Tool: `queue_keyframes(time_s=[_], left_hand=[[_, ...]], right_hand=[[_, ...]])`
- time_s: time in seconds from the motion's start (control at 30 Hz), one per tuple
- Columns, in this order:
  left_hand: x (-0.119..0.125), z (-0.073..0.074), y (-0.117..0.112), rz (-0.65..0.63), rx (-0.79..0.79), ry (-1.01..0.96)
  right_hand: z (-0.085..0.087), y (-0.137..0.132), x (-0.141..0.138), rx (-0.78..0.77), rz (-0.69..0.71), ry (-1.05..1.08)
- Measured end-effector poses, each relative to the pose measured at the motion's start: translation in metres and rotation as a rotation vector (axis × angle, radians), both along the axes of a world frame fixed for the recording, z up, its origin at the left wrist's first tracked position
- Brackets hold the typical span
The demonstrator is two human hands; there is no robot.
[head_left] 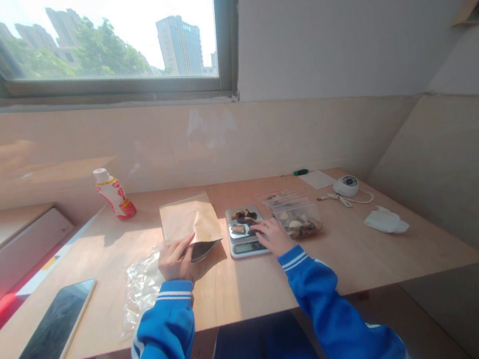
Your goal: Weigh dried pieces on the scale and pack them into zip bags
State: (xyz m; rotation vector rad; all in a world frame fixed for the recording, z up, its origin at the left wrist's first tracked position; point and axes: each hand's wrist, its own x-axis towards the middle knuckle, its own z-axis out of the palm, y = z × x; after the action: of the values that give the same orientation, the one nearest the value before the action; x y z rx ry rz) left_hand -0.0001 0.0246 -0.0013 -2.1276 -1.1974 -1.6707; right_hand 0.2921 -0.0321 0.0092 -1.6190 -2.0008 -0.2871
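My left hand [176,259] grips the lower edge of a kraft paper bag [191,220], which lies on the table with its dark inner side showing at the mouth [202,251]. My right hand [275,236] rests at the edge of a digital kitchen scale [247,245], its fingertips among the brown food pieces [242,220] on the metal weighing plate. I cannot tell whether those fingers hold a piece. Just right of that hand sits a clear zip bag [300,220] with more brown and pale pieces inside.
A crumpled clear plastic bag [142,288] lies near my left arm, and a tablet [44,340] overhangs the table's front left corner. Also on the wooden table [243,285] are a drink bottle [114,194], a white corded device [346,186], a white cloth [385,220], and paper.
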Motion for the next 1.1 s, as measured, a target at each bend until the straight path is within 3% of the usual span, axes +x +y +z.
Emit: queue_keyframes(time_s=[0.13,0.3,0.5,0.63,0.97,1.1], left_hand=[[-0.001,-0.002,0.001,-0.001,-0.016,0.003],[-0.001,-0.001,0.001,-0.001,-0.018,0.012],[0.001,0.004,-0.004,-0.002,-0.031,0.007],[0.001,0.005,-0.005,-0.004,-0.033,0.008],[0.000,0.005,-0.005,-0.012,-0.028,0.020],[0.000,0.003,-0.003,0.004,-0.022,0.021]], right_hand=[[0.004,0.009,0.001,-0.007,-0.018,-0.030],[0.004,0.004,-0.001,0.094,-0.002,0.147],[-0.022,-0.001,0.003,0.243,-0.038,0.287],[-0.032,0.001,0.005,0.253,-0.021,0.297],[-0.027,-0.005,0.000,0.282,-0.116,0.243],[-0.021,-0.010,-0.003,0.362,-0.116,0.266]])
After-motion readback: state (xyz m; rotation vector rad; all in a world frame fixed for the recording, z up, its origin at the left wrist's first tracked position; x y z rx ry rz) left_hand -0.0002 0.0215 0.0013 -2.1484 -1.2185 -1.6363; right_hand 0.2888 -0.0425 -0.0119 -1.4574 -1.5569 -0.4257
